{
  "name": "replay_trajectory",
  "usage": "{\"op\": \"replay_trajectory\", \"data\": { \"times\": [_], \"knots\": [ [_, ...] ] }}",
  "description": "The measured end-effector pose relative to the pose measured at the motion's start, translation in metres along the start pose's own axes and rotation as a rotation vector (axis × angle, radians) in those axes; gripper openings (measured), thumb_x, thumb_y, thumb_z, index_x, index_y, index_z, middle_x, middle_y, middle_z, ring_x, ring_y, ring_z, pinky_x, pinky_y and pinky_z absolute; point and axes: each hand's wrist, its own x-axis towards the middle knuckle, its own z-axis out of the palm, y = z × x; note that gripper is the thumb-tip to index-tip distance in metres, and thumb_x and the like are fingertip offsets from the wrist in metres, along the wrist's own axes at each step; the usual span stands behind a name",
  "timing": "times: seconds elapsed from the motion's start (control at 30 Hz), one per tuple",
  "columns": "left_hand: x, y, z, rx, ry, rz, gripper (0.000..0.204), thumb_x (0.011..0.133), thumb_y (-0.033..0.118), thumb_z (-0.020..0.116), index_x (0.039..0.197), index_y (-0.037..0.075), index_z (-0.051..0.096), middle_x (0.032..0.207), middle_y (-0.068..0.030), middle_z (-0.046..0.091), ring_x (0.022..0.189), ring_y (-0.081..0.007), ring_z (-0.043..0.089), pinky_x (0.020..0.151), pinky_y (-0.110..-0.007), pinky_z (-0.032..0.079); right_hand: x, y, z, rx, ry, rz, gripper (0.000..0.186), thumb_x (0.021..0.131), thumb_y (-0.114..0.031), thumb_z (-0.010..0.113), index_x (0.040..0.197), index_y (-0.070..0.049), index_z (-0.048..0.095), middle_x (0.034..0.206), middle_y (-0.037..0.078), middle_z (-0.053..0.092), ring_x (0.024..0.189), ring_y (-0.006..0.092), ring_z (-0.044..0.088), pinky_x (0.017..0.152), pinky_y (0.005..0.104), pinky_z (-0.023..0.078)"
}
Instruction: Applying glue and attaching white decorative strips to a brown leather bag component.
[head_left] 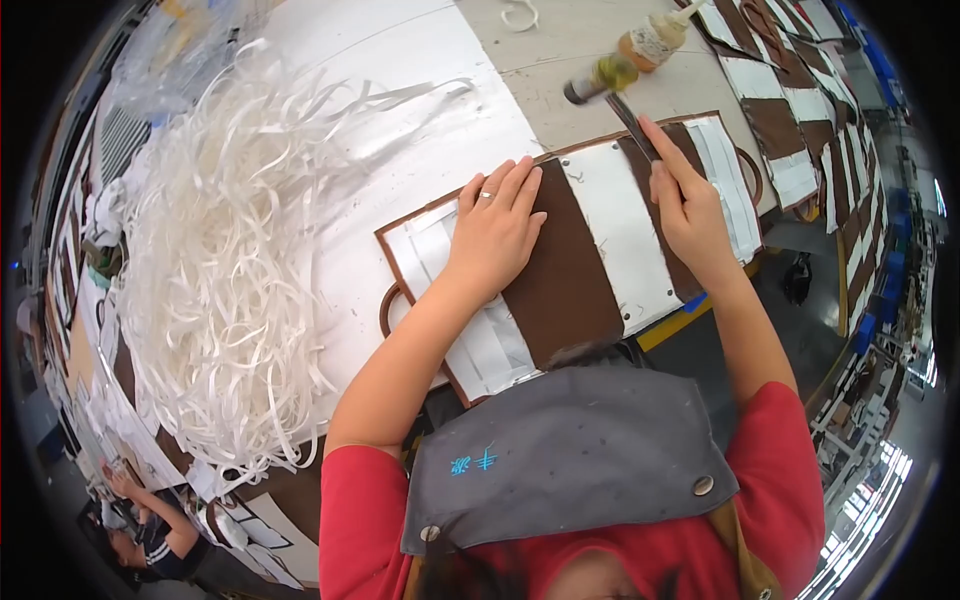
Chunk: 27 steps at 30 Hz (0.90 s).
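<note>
Panel point(567, 275) flat beneath outstretched left fingers point(514, 187), hammer point(630, 122) tight in closed right fingers point(677, 154)

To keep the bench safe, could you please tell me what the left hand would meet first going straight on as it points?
For the left hand, the way looks free over pale tabletop beyond the striped panel; the hammer head appears close on the right, though depth is unclear.

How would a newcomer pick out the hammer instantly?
Find the brown-and-white striped panel on the worktable. At its right part, the right hand holds the hammer by its dark handle. Its yellow-green, black-ended head sets it apart from the amber bottle nearby.
</note>
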Motion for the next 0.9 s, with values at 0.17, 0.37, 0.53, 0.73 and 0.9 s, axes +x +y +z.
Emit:
{"op": "replay_trajectory", "data": {
  "times": [0.17,0.37,0.53,0.73,0.9],
  "knots": [
    [0.003,0.005,0.016,0.047,-0.001,0.023,0.033,0.085,0.018,0.052,0.116,0.006,0.052,0.121,-0.0045,0.051,0.115,-0.0194,0.045,0.098,-0.037,0.032,-0.025,0.056,0.018,-0.373,-0.165,-0.19,0.052,0.086,-0.004,0.045,0.134,-0.023,0.038,0.075,0.016,0.057,0.057,0.0305,0.057,0.056,0.0388,0.049],
    [0.004,0.001,0.012,0.068,-0.013,0.007,0.03,0.084,0.017,0.053,0.111,0.005,0.056,0.12,-0.004,0.053,0.114,-0.0185,0.047,0.098,-0.036,0.032,0.006,0.037,-0.007,-0.399,-0.135,-0.222,0.054,0.085,-0.008,0.047,0.135,-0.027,0.036,0.064,0.013,0.05,0.055,0.0297,0.055,0.05,0.038,0.046],
    [0.017,-0.007,0.014,-0.021,-0.011,0.036,0.027,0.08,0.01,0.056,0.106,0.006,0.056,0.108,-0.0047,0.054,0.104,-0.02,0.05,0.087,-0.035,0.036,-0.011,0.046,0.018,-0.497,-0.243,-0.182,0.057,0.084,-0.005,0.047,0.136,-0.026,0.034,0.07,0.012,0.053,0.053,0.0286,0.055,0.051,0.0368,0.047],
    [0.041,-0.006,0.015,-0.2,0.007,-0.104,0.029,0.075,0.005,0.059,0.103,0.006,0.057,0.098,-0.0055,0.053,0.091,-0.024,0.049,0.076,-0.037,0.035,-0.014,0.06,0.005,-0.301,-0.095,-0.149,0.058,0.085,-0.006,0.046,0.136,-0.027,0.033,0.066,0.011,0.051,0.055,0.0279,0.056,0.05,0.0385,0.048],
    [0.048,-0.011,0.02,-0.308,-0.059,-0.099,0.031,0.074,0.002,0.058,0.104,0.007,0.058,0.096,-0.0047,0.052,0.09,-0.0234,0.049,0.074,-0.036,0.035,-0.032,0.08,0.022,-0.314,-0.039,-0.104,0.059,0.083,-0.003,0.045,0.137,-0.024,0.032,0.066,0.01,0.049,0.052,0.0268,0.053,0.048,0.0372,0.047]
  ]
}}
